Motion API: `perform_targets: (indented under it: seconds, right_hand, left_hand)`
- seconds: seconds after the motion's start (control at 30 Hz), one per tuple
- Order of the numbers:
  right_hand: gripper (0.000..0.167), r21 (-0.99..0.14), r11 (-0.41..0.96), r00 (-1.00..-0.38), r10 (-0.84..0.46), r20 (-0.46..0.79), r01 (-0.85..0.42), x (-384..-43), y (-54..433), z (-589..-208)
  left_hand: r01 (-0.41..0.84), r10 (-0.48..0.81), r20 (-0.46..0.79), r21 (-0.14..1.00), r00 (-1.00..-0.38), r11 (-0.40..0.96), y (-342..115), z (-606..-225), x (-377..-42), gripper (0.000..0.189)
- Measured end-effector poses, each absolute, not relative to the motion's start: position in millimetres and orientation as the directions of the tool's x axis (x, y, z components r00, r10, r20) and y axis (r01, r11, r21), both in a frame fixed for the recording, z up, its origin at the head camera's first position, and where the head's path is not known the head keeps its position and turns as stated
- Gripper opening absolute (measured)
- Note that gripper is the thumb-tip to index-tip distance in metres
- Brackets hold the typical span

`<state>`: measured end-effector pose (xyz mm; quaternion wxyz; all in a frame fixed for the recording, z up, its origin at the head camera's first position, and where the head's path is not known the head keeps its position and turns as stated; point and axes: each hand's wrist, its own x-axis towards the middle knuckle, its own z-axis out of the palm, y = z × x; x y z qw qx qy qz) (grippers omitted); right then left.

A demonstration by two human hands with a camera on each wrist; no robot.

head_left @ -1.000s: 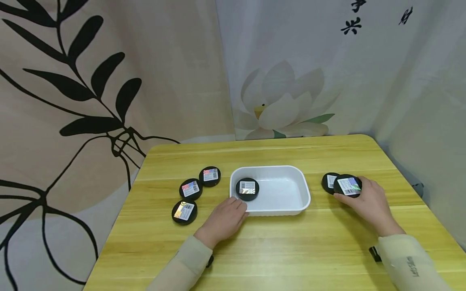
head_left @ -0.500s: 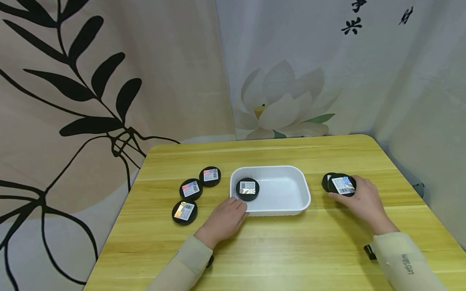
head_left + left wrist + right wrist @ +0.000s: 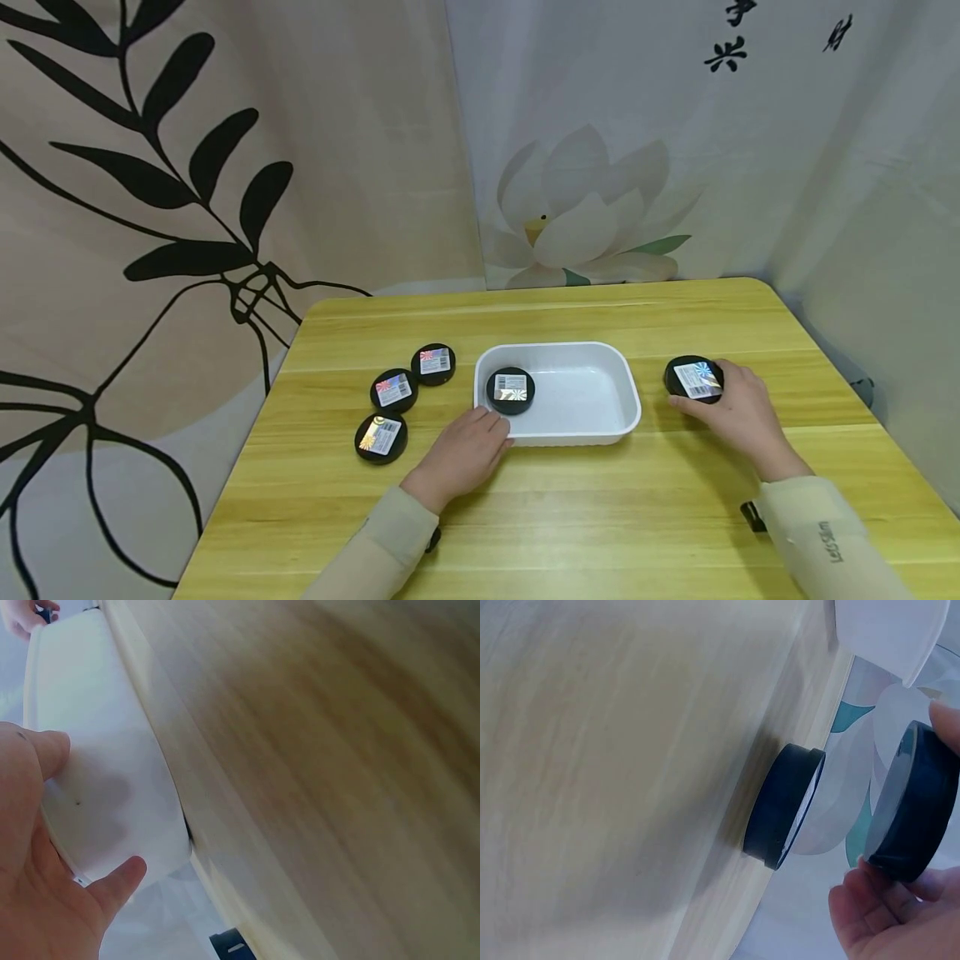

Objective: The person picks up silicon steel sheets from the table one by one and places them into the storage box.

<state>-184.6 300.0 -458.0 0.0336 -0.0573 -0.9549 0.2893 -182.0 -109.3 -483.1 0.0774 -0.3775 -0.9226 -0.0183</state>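
My right hand pinches a flat round black container by its edge, its barcode label facing up. In the right wrist view, that container is tilted and apart from a second one that rests on the table; in the head view the held one covers most of the lower one. My left hand grips the near left corner of a white plastic tray, fingers over the rim and thumb against the outer wall. Inside the tray, at its left end, lies another black container.
Left of the tray, three more black containers stand in a slanting row: a far one, a middle one and a near one. The wooden table ends at a printed curtain behind it.
My right hand has moved a little to the left with its black container, which now overlaps the lower one almost wholly in the head view. The left hand and tray have stayed put.
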Motion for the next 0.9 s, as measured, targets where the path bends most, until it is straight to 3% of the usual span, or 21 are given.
perform_targets:
  seconds: [0.9]
  right_hand:
    - [0.109, -0.563, 0.823, -0.995, 0.099, 0.006, 0.079, -189, 286, -452]
  left_hand:
    - [0.694, 0.69, 0.135, -0.016, -0.712, 0.719, -109, -481, -181, 0.024]
